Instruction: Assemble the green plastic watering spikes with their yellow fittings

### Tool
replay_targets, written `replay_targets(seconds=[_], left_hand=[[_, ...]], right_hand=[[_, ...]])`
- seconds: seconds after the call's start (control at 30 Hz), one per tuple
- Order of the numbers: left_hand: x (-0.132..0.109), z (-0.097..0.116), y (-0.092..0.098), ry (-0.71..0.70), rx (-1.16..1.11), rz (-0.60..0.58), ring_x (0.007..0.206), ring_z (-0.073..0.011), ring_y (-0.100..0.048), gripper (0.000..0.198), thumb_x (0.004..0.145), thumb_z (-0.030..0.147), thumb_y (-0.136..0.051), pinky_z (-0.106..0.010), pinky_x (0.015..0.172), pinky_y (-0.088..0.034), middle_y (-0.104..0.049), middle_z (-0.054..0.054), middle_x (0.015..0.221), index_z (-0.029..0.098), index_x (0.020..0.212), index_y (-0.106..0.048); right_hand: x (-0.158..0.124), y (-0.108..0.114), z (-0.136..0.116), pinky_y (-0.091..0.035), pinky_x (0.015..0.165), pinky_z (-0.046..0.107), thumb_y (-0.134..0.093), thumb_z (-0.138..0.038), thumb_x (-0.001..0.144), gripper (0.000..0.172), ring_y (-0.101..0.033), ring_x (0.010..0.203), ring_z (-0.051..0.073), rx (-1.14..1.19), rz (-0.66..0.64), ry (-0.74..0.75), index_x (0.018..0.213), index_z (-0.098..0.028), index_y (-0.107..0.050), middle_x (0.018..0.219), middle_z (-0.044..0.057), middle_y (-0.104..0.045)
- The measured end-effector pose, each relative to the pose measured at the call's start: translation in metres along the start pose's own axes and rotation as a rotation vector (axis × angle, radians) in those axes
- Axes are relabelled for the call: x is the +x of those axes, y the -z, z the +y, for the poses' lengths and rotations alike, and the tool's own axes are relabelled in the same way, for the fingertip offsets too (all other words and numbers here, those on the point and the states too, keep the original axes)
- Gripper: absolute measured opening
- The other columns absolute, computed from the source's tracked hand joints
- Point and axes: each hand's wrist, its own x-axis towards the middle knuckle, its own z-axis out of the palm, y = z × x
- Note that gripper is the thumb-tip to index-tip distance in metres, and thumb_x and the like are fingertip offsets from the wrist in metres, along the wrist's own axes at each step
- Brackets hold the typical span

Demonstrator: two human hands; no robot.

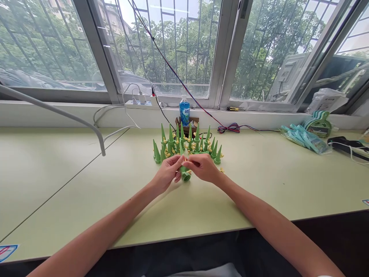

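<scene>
My left hand [169,170] is closed around a green plant watering spike [186,176], whose round open end faces me just above the table. Right beside it, my right hand [203,166] is closed in a pinch at the spike; a small thing between its fingertips is too hidden to name. Just beyond both hands, several green watering spikes [218,155] stand with their points up, many with small yellow valves. A loose yellow valve [221,170] lies on the table by my right wrist.
A blue liquid bottle [185,111] stands behind the spikes, near a small brown box [195,122]. A cable bundle [229,128] and bagged teal items [305,138] lie to the right. A grey bar [72,120] crosses the left side, and a power strip [141,102] sits on the sill.
</scene>
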Motion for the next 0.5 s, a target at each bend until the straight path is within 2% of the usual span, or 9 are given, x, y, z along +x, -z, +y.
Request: replay_targets(seconds=[0.1,0.2,0.27,0.37,0.5], left_hand=[[0.001,-0.001,0.000,-0.025,0.043,0.043,0.039,-0.0039,-0.037,0.041,0.077,0.054,-0.069,-0.019,0.036,-0.033,-0.041,0.007,0.056,0.017,0.073,-0.050],[0.002,-0.003,0.000,-0.041,0.099,0.055,0.042,-0.0063,-0.044,0.041,0.077,0.053,-0.069,-0.021,0.039,-0.040,-0.044,0.007,0.055,0.018,0.070,-0.048],[0.002,-0.003,-0.001,-0.047,0.117,0.047,0.044,-0.0086,-0.050,0.041,0.077,0.053,-0.068,-0.022,0.041,-0.043,-0.045,0.006,0.054,0.018,0.070,-0.047],[0.001,-0.003,-0.003,-0.042,0.170,0.001,0.051,-0.0141,-0.061,0.041,0.077,0.053,-0.068,-0.024,0.044,-0.048,-0.052,0.003,0.057,0.017,0.071,-0.048],[-0.001,-0.001,-0.004,-0.046,0.271,-0.056,0.047,-0.0159,-0.063,0.040,0.079,0.053,-0.065,-0.023,0.038,-0.043,-0.056,0.002,0.055,0.018,0.071,-0.048]], right_hand=[[0.002,0.009,0.009,-0.026,0.052,0.024,-0.036,-0.047,0.098,0.051,-0.029,0.053,0.009,-0.020,0.030,-0.041,0.056,-0.018,-0.036,0.053,-0.003,-0.034],[0.003,0.019,0.016,-0.024,0.052,0.024,-0.042,-0.044,0.096,0.047,-0.026,0.051,0.009,-0.133,0.041,-0.089,0.056,-0.018,-0.037,0.052,-0.005,-0.032],[0.003,0.023,0.020,-0.025,0.052,0.024,-0.046,-0.039,0.094,0.043,-0.028,0.051,0.009,-0.188,-0.009,-0.115,0.057,-0.018,-0.041,0.051,-0.005,-0.035],[0.003,0.026,0.024,-0.026,0.054,0.024,-0.056,-0.030,0.087,0.032,-0.035,0.051,0.009,-0.265,-0.153,-0.173,0.059,-0.017,-0.049,0.053,-0.003,-0.046],[0.001,0.027,0.024,-0.026,0.053,0.023,-0.063,-0.025,0.079,0.021,-0.043,0.056,0.010,-0.324,-0.297,-0.236,0.062,-0.017,-0.054,0.060,-0.001,-0.056]])
